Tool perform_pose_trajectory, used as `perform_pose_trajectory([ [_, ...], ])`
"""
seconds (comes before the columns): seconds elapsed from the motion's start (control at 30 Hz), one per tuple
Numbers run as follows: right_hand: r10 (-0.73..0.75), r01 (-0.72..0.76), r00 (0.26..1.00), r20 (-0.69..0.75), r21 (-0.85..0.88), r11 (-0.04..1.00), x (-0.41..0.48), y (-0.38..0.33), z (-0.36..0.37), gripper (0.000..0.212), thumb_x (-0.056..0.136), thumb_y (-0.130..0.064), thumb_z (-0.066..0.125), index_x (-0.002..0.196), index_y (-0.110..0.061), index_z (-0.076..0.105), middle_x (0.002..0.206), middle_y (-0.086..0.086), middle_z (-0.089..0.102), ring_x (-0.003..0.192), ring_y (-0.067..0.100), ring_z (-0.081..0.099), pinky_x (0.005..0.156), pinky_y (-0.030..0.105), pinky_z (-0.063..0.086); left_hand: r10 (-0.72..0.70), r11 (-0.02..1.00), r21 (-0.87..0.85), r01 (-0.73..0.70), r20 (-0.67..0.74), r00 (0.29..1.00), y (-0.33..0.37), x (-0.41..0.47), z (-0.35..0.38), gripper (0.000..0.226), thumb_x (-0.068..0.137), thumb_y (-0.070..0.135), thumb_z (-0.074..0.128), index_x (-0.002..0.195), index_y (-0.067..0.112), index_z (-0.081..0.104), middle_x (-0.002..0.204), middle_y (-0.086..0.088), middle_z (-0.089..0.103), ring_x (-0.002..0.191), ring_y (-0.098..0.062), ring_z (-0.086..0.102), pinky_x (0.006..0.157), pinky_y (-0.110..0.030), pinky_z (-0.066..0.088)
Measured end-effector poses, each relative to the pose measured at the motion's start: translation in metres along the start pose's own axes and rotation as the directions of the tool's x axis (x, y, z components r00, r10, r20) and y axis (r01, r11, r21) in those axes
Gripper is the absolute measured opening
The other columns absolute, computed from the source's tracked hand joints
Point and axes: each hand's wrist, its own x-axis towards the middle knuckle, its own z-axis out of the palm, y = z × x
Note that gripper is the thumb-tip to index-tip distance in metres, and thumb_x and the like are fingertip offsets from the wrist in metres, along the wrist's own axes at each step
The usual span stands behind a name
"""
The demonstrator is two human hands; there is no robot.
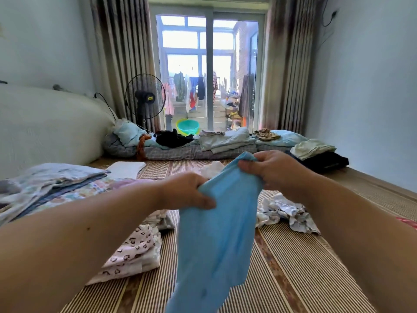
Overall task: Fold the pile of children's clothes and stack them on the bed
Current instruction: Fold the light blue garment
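A light blue garment [214, 240] hangs in the air over the bed mat [304, 267], its lower end trailing toward me. My left hand [187, 190] grips its upper left edge. My right hand [273, 170] pinches the top corner, a little higher and farther away. Below my left arm lies a folded white piece with heart prints [133, 254]. A crumpled white patterned garment [286, 213] lies loose on the mat under my right arm. A small white item [212, 169] sits just beyond the blue garment.
A stack of folded patterned clothes [54, 186] fills the left side of the bed. Folded bedding and clothes [225, 141] line the far edge, with a dark pile [322, 159] at the right wall. A standing fan [145, 98] and glass doors [209, 71] stand behind.
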Motion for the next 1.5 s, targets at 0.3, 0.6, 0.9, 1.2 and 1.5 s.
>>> perform_pose_trajectory([
  [0.3, 0.233, -0.209, 0.966, -0.108, 0.196, 0.958, 0.032, 0.052, -0.032, 0.009, 0.092, -0.034, 0.060, 0.092, -0.025, 0.063, 0.089, -0.002, 0.067, 0.081, 0.019, 0.062, 0.092, 0.047, 0.035, -0.274, 0.951, -0.182, 0.250, -0.122, 0.954, -0.051, 0.020, -0.009, 0.015, 0.080, 0.025, 0.076, 0.088, 0.013, 0.072, 0.082, -0.004, 0.074, 0.073, -0.021, 0.070, 0.068, -0.026, 0.055],
  [0.6, 0.115, -0.056, 0.976, -0.183, 0.299, 0.953, 0.062, 0.044, -0.065, 0.014, 0.096, -0.034, 0.054, 0.108, -0.030, 0.060, 0.087, -0.007, 0.061, 0.074, 0.014, 0.055, 0.070, 0.035, 0.036, -0.078, 0.994, 0.025, 0.105, -0.507, 0.858, -0.027, 0.069, -0.039, 0.024, 0.082, 0.035, 0.074, 0.080, 0.013, 0.063, 0.068, 0.000, 0.054, 0.061, -0.014, 0.048, 0.053, -0.023, 0.035],
  [0.9, 0.304, -0.311, 0.950, 0.066, 0.202, 0.929, -0.038, 0.102, -0.064, 0.036, 0.078, -0.031, 0.062, 0.108, -0.012, 0.066, 0.101, 0.011, 0.070, 0.093, 0.027, 0.062, 0.088, 0.046, 0.042, -0.084, 0.976, 0.193, 0.104, -0.107, 0.991, -0.025, -0.009, 0.006, 0.012, 0.084, 0.035, 0.070, 0.078, 0.029, 0.062, 0.064, 0.009, 0.057, 0.053, -0.001, 0.050, 0.049, -0.015, 0.039],
  [1.2, 0.641, -0.631, 0.661, 0.389, -0.173, 0.756, -0.116, 0.183, -0.034, 0.022, 0.095, -0.017, 0.055, 0.083, -0.015, 0.074, 0.079, 0.001, 0.070, 0.065, 0.009, 0.062, 0.061, 0.025, 0.042, -0.199, 0.976, 0.182, 0.121, 0.515, 0.833, -0.062, -0.069, 0.123, 0.011, 0.081, 0.032, 0.073, 0.088, 0.028, 0.065, 0.075, 0.012, 0.059, 0.068, -0.004, 0.055, 0.059, -0.014, 0.045],
  [1.5, 0.576, -0.580, 0.813, 0.087, 0.034, 0.814, -0.039, 0.191, -0.011, 0.020, 0.098, -0.021, 0.049, 0.104, -0.012, 0.066, 0.106, 0.011, 0.065, 0.092, 0.026, 0.060, 0.080, 0.042, 0.044, -0.320, 0.940, -0.070, 0.333, 0.148, 0.936, -0.099, 0.016, 0.116, 0.010, 0.093, 0.028, 0.059, 0.095, 0.018, 0.062, 0.087, -0.003, 0.059, 0.073, -0.015, 0.055, 0.059, -0.024, 0.049],
])
